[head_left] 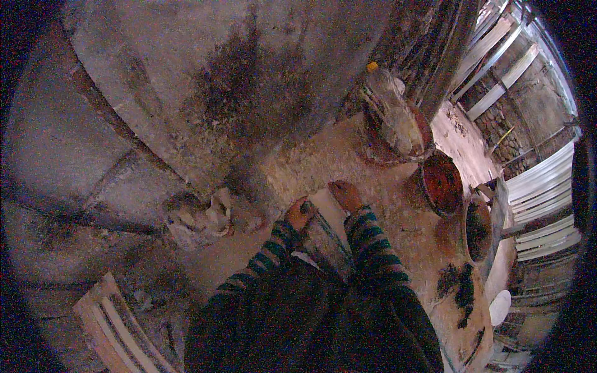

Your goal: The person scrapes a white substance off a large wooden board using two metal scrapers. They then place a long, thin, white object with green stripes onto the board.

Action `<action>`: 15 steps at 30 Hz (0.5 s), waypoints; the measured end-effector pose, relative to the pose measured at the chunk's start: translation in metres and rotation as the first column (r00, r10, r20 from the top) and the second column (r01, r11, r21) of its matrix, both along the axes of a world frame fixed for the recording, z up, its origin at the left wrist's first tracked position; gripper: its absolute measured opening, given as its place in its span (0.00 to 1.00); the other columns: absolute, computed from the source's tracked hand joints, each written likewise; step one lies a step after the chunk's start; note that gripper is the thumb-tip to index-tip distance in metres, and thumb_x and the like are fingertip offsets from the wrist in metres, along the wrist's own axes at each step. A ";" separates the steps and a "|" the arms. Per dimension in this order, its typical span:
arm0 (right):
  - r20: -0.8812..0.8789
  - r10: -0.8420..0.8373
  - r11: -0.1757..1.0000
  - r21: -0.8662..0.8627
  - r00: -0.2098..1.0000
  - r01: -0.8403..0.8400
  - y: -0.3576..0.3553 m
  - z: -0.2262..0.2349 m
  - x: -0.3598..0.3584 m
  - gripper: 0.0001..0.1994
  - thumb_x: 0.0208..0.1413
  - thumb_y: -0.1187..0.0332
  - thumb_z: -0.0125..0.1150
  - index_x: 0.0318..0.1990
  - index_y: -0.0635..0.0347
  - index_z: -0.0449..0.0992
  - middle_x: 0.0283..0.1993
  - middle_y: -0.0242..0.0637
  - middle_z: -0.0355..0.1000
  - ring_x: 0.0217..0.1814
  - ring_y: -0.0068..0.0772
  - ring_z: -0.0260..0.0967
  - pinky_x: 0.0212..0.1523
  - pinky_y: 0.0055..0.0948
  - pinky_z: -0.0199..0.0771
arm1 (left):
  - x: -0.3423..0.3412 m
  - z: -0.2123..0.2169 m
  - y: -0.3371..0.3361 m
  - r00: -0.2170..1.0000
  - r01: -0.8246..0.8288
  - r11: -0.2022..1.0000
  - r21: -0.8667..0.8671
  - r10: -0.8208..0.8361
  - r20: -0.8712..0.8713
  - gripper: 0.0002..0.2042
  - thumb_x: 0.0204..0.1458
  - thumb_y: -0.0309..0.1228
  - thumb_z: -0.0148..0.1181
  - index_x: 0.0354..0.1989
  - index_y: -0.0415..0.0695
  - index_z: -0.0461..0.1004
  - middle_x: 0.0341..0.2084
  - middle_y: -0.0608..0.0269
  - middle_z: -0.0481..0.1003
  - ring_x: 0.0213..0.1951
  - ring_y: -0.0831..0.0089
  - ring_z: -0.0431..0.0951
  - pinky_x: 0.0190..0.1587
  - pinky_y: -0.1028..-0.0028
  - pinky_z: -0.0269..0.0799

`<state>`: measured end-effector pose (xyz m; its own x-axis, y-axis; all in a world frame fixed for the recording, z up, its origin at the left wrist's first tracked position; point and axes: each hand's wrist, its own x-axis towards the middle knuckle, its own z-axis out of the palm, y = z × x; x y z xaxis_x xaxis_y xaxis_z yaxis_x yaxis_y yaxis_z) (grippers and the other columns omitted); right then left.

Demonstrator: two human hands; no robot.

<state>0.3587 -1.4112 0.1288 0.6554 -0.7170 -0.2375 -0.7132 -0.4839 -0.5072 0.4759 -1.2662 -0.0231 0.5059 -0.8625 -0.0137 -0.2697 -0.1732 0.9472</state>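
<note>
A long, flat-topped block-like piece (329, 208), pale above with a darker, rough side, lies in front of my body; I cannot make out its exact kind in the dim, grainy light. My left hand (300, 214) is closed around its left edge near the far end. At the far right corner, my right hand (346, 196) is closed with the fingers curled over the edge. Striped green sleeves cover both forearms. The near end of the piece runs down to my dark clothing.
A large clear plastic bottle (398, 118) rests in a round tub (426, 127) at the far right. Beside it are a reddish-lined bucket (443, 183) and another round container (477, 227). Dark clumps (463, 295) lie at the right. A crumpled pale bag (217, 214) sits left, near a stained wall (168, 74).
</note>
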 end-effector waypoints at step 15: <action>0.183 0.124 0.967 -0.244 0.975 -0.077 -0.016 -0.043 -0.018 0.20 0.56 0.51 0.53 0.48 0.53 0.76 0.42 0.47 0.76 0.45 0.51 0.72 0.47 0.44 0.70 | 0.005 0.033 0.001 0.971 -0.002 0.997 -0.083 0.022 0.237 0.25 0.47 0.42 0.64 0.49 0.40 0.70 0.43 0.46 0.72 0.47 0.51 0.71 0.52 0.62 0.67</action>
